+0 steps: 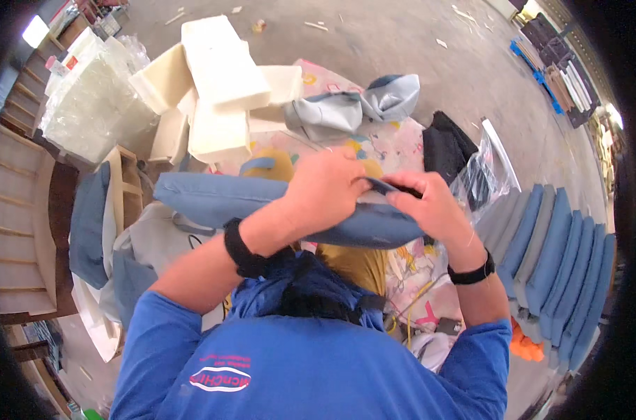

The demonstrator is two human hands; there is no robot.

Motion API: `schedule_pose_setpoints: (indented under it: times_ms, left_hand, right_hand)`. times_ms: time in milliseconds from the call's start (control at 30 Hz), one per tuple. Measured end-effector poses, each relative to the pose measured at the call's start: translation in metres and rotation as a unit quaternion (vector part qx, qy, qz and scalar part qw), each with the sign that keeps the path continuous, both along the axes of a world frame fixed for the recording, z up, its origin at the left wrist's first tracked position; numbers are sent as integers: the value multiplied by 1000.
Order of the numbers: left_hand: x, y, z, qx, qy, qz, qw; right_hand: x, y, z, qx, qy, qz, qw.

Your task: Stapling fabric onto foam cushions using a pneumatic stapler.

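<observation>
Across my lap lies a long blue cushion (220,194), its fabric cover parted along the upper side, where pale filling shows. My left hand (326,183) is closed on the cover's edge, near the middle of the cushion; its fingertips are partly hidden. A dark blue flap of the cover runs from there to my right hand (424,199), which pinches it between thumb and fingers above the cushion's right end. Black bands circle both wrists.
White foam blocks (223,66) and grey-blue fabric covers (325,115) lie ahead on a patterned sheet (402,147). Several blue and grey cushions (559,252) stand in a row at right. Wooden frames (13,231) and a blue padded piece (89,227) are at left.
</observation>
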State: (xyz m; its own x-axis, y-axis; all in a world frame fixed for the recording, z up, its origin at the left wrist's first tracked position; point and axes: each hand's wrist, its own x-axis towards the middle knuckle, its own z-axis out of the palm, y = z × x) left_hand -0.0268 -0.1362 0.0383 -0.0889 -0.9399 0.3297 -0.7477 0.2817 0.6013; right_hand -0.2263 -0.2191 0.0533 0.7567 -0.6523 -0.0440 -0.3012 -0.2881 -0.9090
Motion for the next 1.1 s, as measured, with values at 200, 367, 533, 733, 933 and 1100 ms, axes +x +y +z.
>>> schedule_pose_setpoints:
  times_ms: [200, 367, 533, 733, 933, 1100]
  left_hand:
    - [-2, -11, -12, 91, 63, -14, 994]
    - [-15, -6, -14, 97, -51, -3, 994]
    - [-16, 3, -21, 19, -46, -5, 999]
    - [4, 12, -12, -11, -66, -16, 998]
    - [4, 11, -4, -119, -45, -44, 991]
    - [2, 23, -3, -133, -130, -98, 978]
  right_hand:
    - [4, -2, 5, -75, 72, -6, 995]
    - [-1, 11, -17, -314, 45, -18, 948]
    - [0, 40, -2, -318, 56, -60, 944]
    - [17, 47, -7, -338, 31, -98, 936]
    - [8, 38, -14, -282, 6, -91, 955]
    - [-1, 35, -20, -337, -36, -43, 940]
